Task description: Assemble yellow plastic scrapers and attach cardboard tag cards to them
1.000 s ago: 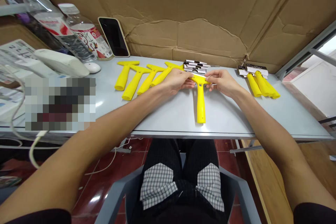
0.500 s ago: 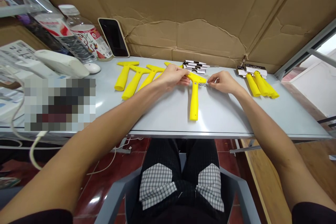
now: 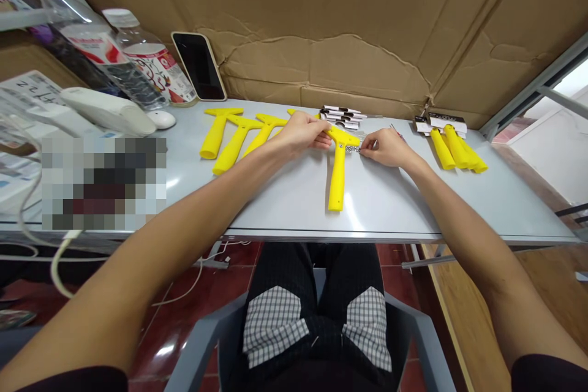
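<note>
My left hand [image 3: 307, 133] grips the left end of the head of a yellow T-shaped handle [image 3: 337, 177], whose grip points toward me above the table. Beside the handle's head, small silvery metal pieces [image 3: 353, 148] lie on the table. The fingers of my right hand [image 3: 383, 147] are pinched together at the right edge of these pieces; what they hold, if anything, is too small to make out. A thin tool-like item [image 3: 397, 131] shows behind my right hand, mostly hidden.
Several yellow handles [image 3: 232, 146] lie on the left of the table, more [image 3: 454, 147] at the right with black-and-white packs. Other packs [image 3: 342, 116] sit behind my hands. Bottles [image 3: 154, 64], a phone [image 3: 198, 67] and a mouse [image 3: 162, 119] stand or lie at the left.
My right hand has shifted slightly left and down toward the metal pieces, and the thin item behind it has come into view. The held handle's lower end has moved a little left.
</note>
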`<state>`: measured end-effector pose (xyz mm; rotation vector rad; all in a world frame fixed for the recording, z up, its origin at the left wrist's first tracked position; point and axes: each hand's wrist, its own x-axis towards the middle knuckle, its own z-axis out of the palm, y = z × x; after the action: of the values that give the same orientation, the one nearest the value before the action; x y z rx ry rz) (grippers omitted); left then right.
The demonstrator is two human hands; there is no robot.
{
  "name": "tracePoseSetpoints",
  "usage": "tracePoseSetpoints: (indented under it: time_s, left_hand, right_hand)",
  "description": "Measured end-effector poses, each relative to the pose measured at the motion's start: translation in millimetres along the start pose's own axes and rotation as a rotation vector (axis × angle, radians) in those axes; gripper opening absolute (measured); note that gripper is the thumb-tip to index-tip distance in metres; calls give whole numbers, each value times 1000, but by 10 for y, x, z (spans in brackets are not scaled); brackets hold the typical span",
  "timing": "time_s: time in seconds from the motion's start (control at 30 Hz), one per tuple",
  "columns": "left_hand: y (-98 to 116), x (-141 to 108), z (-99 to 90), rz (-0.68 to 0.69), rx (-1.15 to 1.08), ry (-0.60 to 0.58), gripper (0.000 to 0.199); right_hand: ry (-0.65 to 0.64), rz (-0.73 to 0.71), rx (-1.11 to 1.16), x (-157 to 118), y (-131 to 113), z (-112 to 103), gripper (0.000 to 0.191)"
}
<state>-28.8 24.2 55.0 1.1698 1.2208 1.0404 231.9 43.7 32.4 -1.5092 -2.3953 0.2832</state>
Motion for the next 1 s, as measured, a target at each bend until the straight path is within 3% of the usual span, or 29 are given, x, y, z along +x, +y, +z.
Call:
tracePoseSetpoints:
  time_s: [0.7, 0.83, 1.0]
  left_hand:
    - [-47, 57, -42, 28, 25, -17, 14]
    - [-136, 18, 72, 17, 22, -46, 20]
    - [-243, -94, 271, -24, 26, -112, 22]
  right_hand:
    - [-55, 25, 20, 1, 33, -49, 10]
    - [58, 22, 51, -2, 52, -119, 8]
    - [219, -49, 344, -36, -42, -166, 10]
